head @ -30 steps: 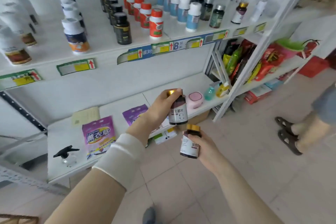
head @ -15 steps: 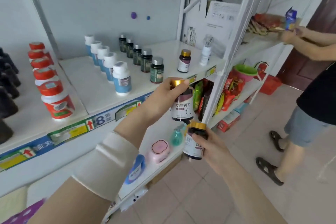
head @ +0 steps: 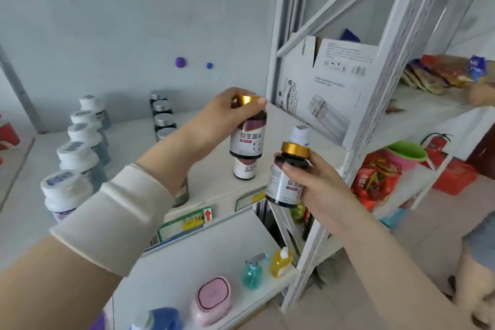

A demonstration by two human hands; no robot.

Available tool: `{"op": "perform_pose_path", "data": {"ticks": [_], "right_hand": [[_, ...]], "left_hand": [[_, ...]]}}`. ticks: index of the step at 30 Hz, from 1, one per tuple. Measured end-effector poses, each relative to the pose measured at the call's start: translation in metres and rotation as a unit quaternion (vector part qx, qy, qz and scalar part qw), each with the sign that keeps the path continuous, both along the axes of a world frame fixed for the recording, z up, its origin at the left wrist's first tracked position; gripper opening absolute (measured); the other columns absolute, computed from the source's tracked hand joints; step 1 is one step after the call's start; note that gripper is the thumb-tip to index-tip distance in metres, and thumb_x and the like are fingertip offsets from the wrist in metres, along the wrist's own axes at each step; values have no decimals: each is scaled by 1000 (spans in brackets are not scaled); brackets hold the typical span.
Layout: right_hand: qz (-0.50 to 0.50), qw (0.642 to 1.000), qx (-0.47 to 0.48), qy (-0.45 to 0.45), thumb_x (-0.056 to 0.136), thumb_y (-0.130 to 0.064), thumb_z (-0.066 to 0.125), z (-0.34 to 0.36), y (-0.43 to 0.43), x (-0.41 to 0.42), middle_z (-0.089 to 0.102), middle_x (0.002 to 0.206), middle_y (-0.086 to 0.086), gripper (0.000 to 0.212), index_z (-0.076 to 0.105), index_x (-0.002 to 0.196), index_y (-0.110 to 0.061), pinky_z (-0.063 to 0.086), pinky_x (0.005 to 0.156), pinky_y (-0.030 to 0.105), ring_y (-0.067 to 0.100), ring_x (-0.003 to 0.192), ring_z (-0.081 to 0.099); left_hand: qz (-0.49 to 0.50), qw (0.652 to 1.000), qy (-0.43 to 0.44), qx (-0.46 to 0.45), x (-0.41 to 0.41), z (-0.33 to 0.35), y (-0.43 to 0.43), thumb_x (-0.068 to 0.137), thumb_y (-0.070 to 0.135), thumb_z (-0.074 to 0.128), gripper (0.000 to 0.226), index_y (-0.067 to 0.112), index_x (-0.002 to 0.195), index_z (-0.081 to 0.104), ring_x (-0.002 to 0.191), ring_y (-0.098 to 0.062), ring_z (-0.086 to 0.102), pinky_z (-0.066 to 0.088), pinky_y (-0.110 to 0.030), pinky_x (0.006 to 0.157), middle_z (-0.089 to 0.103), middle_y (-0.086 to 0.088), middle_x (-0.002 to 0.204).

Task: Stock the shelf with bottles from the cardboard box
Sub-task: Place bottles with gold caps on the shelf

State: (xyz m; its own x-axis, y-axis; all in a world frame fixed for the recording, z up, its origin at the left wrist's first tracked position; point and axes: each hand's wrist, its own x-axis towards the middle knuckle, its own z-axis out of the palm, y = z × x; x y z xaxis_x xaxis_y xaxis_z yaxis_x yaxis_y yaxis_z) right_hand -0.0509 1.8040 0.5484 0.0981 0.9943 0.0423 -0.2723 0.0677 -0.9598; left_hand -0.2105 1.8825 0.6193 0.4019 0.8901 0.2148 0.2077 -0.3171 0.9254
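The left hand (head: 227, 118) is closed over the ribbed gold cap of a first bottle (head: 248, 132), fingertips pinching it from above. The bottle is a round, dark glossy cylinder with a white and maroon paper label, and it hangs upright over the shelf (head: 134, 147). Its base hides the top of a third bottle (head: 244, 169) of the same kind standing on the shelf board; whether the two touch cannot be told. A smooth cream sleeve (head: 120, 217) wraps the left forearm.

The right hand (head: 321, 187) is wrapped round the body of a second bottle (head: 286, 177), with the thumb lying across its dark shoulder. It holds the bottle upright in front of the shelf's front edge, lower than the first and nearer the camera. Just behind its gold cap stands a slim white spray bottle (head: 300, 132).

The shelf is a flat, matt white board. A green and yellow price tag (head: 187, 220) with a red arrow sits on its front lip. Further left on the board run two rows: dark jars (head: 162, 115) with shiny silver lids, and squat tubs (head: 77, 155) with broad white lids.

On the neighbouring rack, past a perforated white metal upright, sits an open printed carton (head: 334, 88). On the lower board lie a rounded pink case (head: 213, 296), a translucent teal trigger sprayer (head: 253, 272) and a small yellow bottle (head: 280, 262).
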Motion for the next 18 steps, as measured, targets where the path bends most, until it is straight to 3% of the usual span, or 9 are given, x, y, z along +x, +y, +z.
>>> {"op": "perform_pose_path", "data": {"ticks": [4, 9, 11, 14, 18], "right_hand": [[47, 998, 16, -50, 81, -8, 65, 27, 61, 29, 68, 106, 2, 37, 57, 115, -19, 48, 93, 36, 15, 101, 65], [100, 989, 23, -110, 79, -8, 70, 42, 135, 36, 66, 114, 6, 45, 55, 119, -23, 45, 101, 43, 17, 106, 64], [104, 983, 29, -148, 77, -9, 72, 46, 164, 33, 65, 115, 5, 50, 54, 121, -23, 43, 103, 45, 18, 108, 62], [114, 962, 40, -244, 73, -11, 77, 50, 203, 25, 63, 119, 1, 57, 51, 122, -22, 44, 101, 40, 18, 110, 59], [123, 933, 29, -337, 67, -11, 81, 44, 257, 11, 62, 116, 2, 58, 51, 115, -20, 47, 91, 32, 19, 108, 59]], "left_hand": [[60, 998, 17, 6, 19, 20, 47, 91, 35, 56, 37, 16, 123, 51, 103, -16, 59, 47, -29, 91, 60, -3, 112], [138, 989, 54, -13, 22, 27, 111, 90, 34, 59, 34, 19, 120, 53, 81, -3, 57, 43, -13, 63, 59, 5, 96], [163, 984, 72, -19, 17, 25, 141, 88, 33, 62, 35, 18, 119, 54, 87, -8, 60, 47, -16, 68, 62, 1, 104], [188, 974, 125, -24, 5, 18, 186, 85, 33, 66, 40, 18, 121, 55, 106, -20, 60, 48, -28, 91, 61, -5, 117], [191, 960, 206, -26, -10, 7, 247, 82, 29, 69, 41, 14, 118, 57, 106, -20, 58, 45, -28, 90, 61, -5, 113]]}}
